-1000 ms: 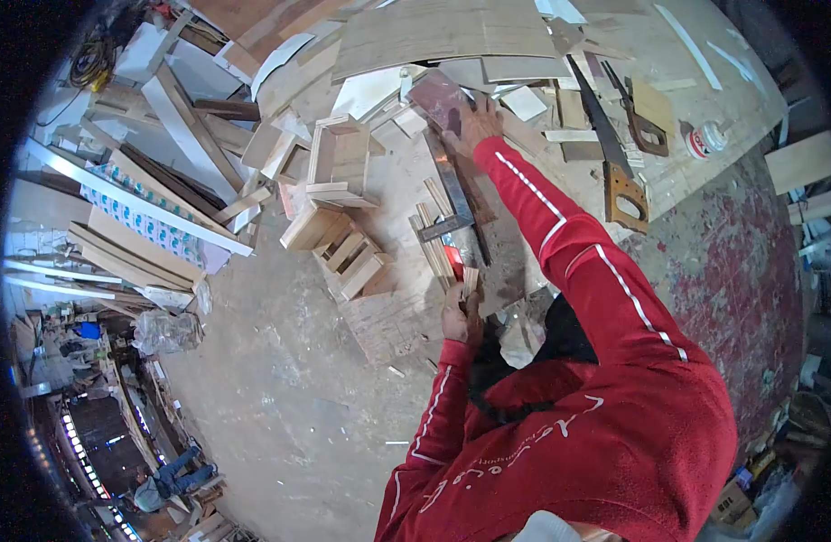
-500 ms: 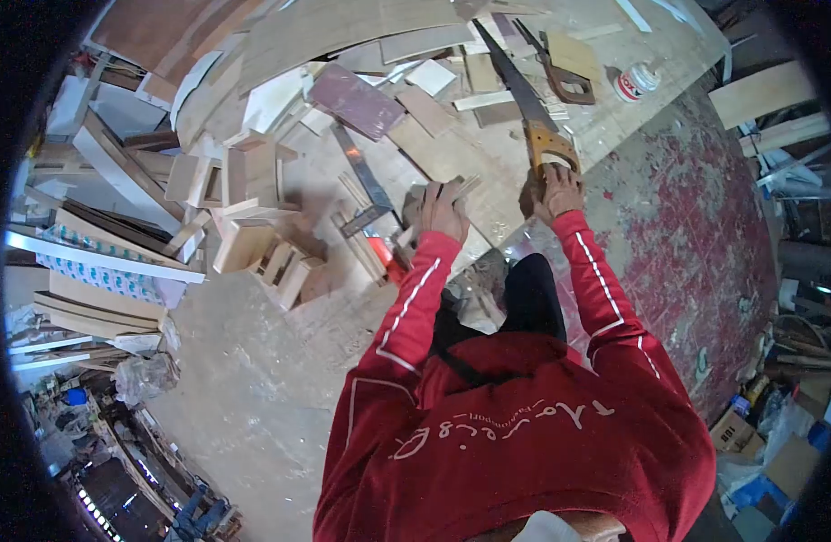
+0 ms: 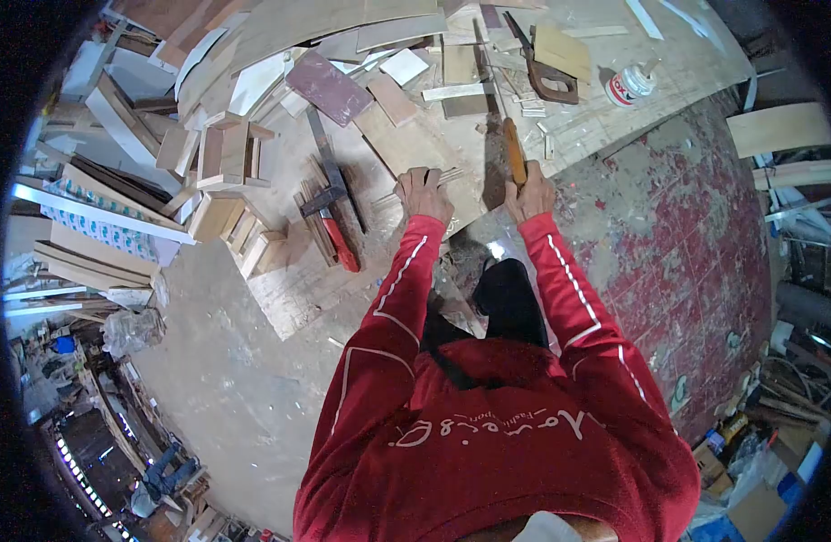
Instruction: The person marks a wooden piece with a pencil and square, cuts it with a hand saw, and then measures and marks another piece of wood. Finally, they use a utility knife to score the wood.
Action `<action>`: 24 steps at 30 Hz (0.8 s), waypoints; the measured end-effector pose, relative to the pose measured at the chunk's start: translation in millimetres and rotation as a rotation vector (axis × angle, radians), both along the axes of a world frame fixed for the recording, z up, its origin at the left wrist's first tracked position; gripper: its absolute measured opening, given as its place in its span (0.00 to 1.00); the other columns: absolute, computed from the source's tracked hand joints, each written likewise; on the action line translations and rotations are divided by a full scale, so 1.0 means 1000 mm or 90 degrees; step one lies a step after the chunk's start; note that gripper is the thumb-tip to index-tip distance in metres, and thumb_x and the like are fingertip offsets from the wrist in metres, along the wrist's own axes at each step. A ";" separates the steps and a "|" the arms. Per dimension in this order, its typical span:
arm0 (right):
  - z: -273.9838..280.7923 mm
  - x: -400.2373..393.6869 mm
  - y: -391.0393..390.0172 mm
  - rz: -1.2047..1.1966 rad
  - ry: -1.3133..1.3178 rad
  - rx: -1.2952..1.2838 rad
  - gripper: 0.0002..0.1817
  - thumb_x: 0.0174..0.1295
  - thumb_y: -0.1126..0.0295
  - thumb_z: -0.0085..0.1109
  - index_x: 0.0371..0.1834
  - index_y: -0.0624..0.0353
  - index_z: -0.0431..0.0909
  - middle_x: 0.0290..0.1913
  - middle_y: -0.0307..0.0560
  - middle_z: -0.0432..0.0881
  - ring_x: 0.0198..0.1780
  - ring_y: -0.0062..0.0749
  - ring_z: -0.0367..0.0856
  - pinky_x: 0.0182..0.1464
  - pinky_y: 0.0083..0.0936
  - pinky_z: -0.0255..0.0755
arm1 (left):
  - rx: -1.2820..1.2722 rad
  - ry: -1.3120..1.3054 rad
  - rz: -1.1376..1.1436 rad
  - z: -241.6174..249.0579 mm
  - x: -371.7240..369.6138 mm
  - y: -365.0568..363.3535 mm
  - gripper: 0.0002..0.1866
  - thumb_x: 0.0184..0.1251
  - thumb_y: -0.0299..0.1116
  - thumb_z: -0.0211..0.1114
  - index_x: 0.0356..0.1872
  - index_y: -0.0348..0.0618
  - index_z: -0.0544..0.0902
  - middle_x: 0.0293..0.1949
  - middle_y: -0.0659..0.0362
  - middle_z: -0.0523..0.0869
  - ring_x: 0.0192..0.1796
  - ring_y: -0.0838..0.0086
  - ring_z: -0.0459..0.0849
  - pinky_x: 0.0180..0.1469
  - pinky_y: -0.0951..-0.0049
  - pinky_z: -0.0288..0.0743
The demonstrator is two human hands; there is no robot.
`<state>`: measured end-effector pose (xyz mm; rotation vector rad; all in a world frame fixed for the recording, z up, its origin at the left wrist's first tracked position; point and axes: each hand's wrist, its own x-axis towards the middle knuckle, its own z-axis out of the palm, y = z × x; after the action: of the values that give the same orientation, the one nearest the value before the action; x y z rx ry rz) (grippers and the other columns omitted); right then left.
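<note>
My right hand (image 3: 535, 195) is closed around the wooden handle of a handsaw (image 3: 513, 152). The saw stands on edge, so its blade shows only as a thin line pointing away over the worktable. Close by on the left, my left hand (image 3: 424, 196) curls its fingers over thin wood strips (image 3: 451, 175) and presses them onto a flat board (image 3: 406, 143) near the table edge. A hammer (image 3: 341, 242) with a red handle lies left of that hand. Its head is beside a long dark metal strip (image 3: 322, 137) and several narrow wood sticks (image 3: 314, 221).
Wood offcuts and a purplish board (image 3: 329, 88) cover the far part of the worktable (image 3: 294, 294). A second handsaw (image 3: 553, 88) and a white glue bottle (image 3: 630, 85) are at the far right. Small wooden box frames (image 3: 230, 155) stand on the left.
The saw has turned from lying flat to standing on edge, its handle now seen edge-on. The view has shifted, and both hands appear further left.
</note>
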<state>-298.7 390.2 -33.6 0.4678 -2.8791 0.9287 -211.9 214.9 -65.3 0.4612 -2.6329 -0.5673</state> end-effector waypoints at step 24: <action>0.032 0.288 0.036 -0.232 -0.099 -0.345 0.11 0.57 0.67 0.61 0.24 0.60 0.71 0.15 0.37 0.67 0.19 0.19 0.65 0.23 0.22 0.62 | 0.059 -0.014 -0.154 -0.005 0.014 -0.021 0.16 0.43 0.26 0.62 0.38 0.53 0.81 0.42 0.58 0.74 0.51 0.59 0.68 0.54 0.58 0.59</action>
<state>-10.7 426.5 -1.9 -0.1746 -2.5321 1.6365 -198.3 194.1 -70.5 0.1768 -2.7099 -0.7665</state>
